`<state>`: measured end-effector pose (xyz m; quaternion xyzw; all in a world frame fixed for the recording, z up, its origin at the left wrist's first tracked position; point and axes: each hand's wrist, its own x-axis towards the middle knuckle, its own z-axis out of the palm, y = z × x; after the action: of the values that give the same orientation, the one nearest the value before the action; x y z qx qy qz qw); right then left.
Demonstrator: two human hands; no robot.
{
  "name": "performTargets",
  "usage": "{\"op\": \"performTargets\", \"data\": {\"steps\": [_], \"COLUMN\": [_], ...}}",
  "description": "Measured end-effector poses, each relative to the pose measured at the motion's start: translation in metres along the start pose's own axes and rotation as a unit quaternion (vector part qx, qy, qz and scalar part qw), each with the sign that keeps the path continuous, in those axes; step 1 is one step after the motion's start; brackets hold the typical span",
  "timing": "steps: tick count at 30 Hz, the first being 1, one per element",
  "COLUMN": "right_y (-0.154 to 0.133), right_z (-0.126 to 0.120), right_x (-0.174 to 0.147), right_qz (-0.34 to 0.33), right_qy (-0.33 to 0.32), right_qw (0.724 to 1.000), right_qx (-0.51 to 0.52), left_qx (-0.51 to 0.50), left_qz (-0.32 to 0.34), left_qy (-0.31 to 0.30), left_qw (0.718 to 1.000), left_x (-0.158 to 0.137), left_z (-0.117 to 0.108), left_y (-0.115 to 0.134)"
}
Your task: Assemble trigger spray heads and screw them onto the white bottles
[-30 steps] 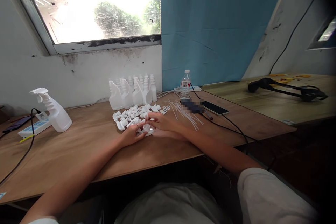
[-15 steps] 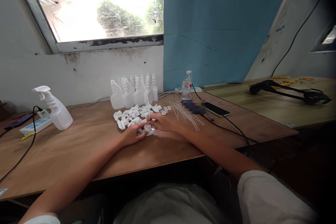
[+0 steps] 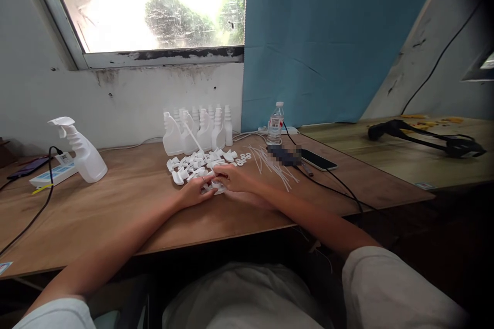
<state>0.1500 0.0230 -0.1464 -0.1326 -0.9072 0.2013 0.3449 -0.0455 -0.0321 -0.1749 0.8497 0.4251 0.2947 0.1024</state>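
The left hand (image 3: pixel 196 192) and right hand (image 3: pixel 234 179), both narrow, meet at the small dish (image 3: pixel 219 191) near the surface (image 3: pixel 239 216); what each grips, I cannot tell; white parts (image 3: pixel 192 164) lie just beyond.

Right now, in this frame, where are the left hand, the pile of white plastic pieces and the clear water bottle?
Left hand (image 3: pixel 194 191): head view, back of the hand.
Pile of white plastic pieces (image 3: pixel 196 163): head view, middle of the pile.
Clear water bottle (image 3: pixel 275 126): head view, middle of its body.
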Motion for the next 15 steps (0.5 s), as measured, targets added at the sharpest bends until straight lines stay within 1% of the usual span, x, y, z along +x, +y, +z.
{"op": "performTargets", "data": {"steps": [2,4,6,8,10,12,13,15], "right_y": [0.001,0.002,0.004,0.007,0.009,0.011,0.012,0.012], "right_z": [0.0,0.001,0.002,0.004,0.005,0.006,0.006,0.005], "right_x": [0.0,-0.001,-0.003,-0.004,-0.005,-0.006,-0.007,-0.008], "right_qz": [-0.002,-0.001,-0.003,-0.012,-0.023,-0.025,-0.022,-0.012], "right_qy": [0.0,0.01,0.024,0.029,0.015,-0.006,-0.017,-0.037], "right_qw": [1.0,1.0,1.0,0.999,1.0,0.999,0.999,0.999], "right_qx": [-0.001,-0.001,0.0,0.005,0.016,0.028,0.033,0.037], "left_qx": [-0.002,-0.006,-0.018,-0.022,-0.003,0.02,0.026,0.03], "left_qz": [-0.002,0.003,0.016,0.01,-0.043,-0.138,-0.19,-0.24], "left_qy": [0.005,0.027,0.074,0.15,0.239,0.315,0.343,0.378], "left_qw": [1.0,1.0,0.997,0.988,0.97,0.939,0.92,0.894], "left_x": [-0.001,-0.002,-0.001,0.003,0.011,0.022,0.028,0.039], "left_z": [0.001,-0.002,-0.008,-0.019,-0.033,-0.05,-0.058,-0.073], "left_y": [0.001,0.002,0.001,-0.007,-0.027,-0.058,-0.075,-0.112]}}
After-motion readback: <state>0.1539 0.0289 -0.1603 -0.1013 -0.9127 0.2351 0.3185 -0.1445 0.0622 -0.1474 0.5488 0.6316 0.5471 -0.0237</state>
